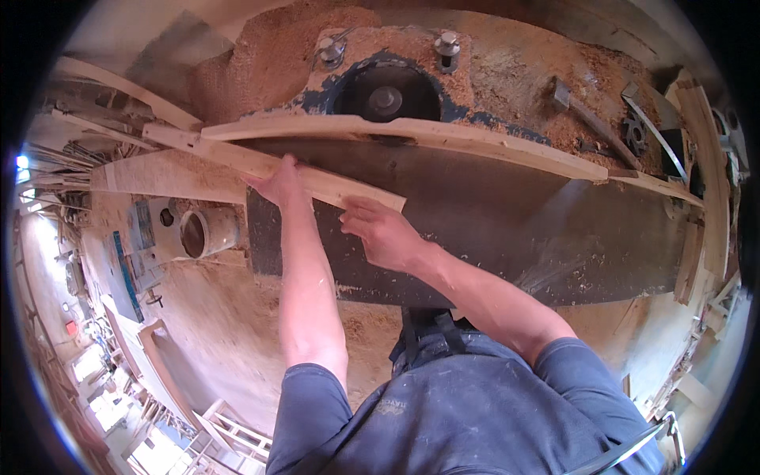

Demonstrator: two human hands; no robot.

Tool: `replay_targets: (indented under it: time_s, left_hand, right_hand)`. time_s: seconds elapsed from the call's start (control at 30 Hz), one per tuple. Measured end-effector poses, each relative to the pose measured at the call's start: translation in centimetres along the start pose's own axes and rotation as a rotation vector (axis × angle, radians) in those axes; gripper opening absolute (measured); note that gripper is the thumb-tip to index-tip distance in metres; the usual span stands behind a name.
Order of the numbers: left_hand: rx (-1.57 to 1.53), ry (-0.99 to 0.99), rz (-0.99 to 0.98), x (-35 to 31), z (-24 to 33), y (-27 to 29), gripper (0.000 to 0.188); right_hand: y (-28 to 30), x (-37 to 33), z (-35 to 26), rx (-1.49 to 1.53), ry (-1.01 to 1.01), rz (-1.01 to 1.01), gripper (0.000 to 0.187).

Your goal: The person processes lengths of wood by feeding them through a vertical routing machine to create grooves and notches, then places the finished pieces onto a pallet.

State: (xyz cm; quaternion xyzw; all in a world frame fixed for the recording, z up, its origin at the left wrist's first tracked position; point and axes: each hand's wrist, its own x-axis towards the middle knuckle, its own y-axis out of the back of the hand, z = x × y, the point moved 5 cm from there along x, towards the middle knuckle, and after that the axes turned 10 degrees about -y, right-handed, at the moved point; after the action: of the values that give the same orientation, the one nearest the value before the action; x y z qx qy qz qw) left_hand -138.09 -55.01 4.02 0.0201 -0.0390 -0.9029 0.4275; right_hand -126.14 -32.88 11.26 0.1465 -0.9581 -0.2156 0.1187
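Observation:
A long, narrow wooden board [332, 185] lies slantwise over the dark metal machine table [491, 237], its right end nearer to me and its left end reaching past the table's edge. My left hand [281, 186] is closed around the board near its middle, thumb side on top. Close to the board's right end, my right hand [384, 229] grips the near edge with curled fingers; the fingertips are partly hidden. Just beyond the board, a wooden fence [491, 146] runs across the table. Behind that fence sits a round dark spindle housing [385, 96] with a hub in its middle.
Sawdust and shavings cover the far side around two bolts [447, 47]. A hammer [594, 123] and a cutter head [633, 131] rest at far right. A wide pipe opening [207, 233] stands left of the table. More lumber [127, 87] lies at far left.

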Motion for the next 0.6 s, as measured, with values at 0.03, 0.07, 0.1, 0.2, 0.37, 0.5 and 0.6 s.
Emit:
replay_targets:
  time_s: [0.03, 0.07, 0.1, 0.2, 0.37, 0.5, 0.6]
  left_hand:
    - [-0.051, 0.003, -0.024, -0.8, 1.0, 0.9, 0.115]
    - [-0.1, 0.009, -0.043, -1.6, 1.6, 2.0, 0.116]
    - [-0.149, 0.034, -0.018, -2.4, 2.2, 3.1, 0.116]
    - [-0.275, 0.1, 0.056, -4.7, 3.9, 5.8, 0.115]
    - [-0.409, 0.209, 0.046, -7.5, 5.2, 7.0, 0.105]
    - [-0.445, 0.236, 0.008, -9.6, 4.4, 8.7, 0.097]
    - [-0.549, 0.231, -0.099, -11.6, 3.7, 10.2, 0.096]
  right_hand:
    - [-0.1, -1.4, -0.9, -0.012, 0.02, 0.013, 0.037]
    - [0.5, -2.9, -1.3, -0.013, -0.006, 0.1, 0.039]
    - [1.6, -4.6, -1.6, -0.016, -0.032, 0.187, 0.041]
    - [4.9, -9.1, -1.8, 0.169, -0.483, 0.318, 0.052]
    - [3.4, -11.4, 0.3, 1.466, -1.122, 0.054, 0.065]
    - [3.0, -12.7, -1.3, 1.377, -1.128, 0.048, 0.057]
    - [3.4, -15.0, -2.4, 1.123, -1.157, 0.069, 0.046]
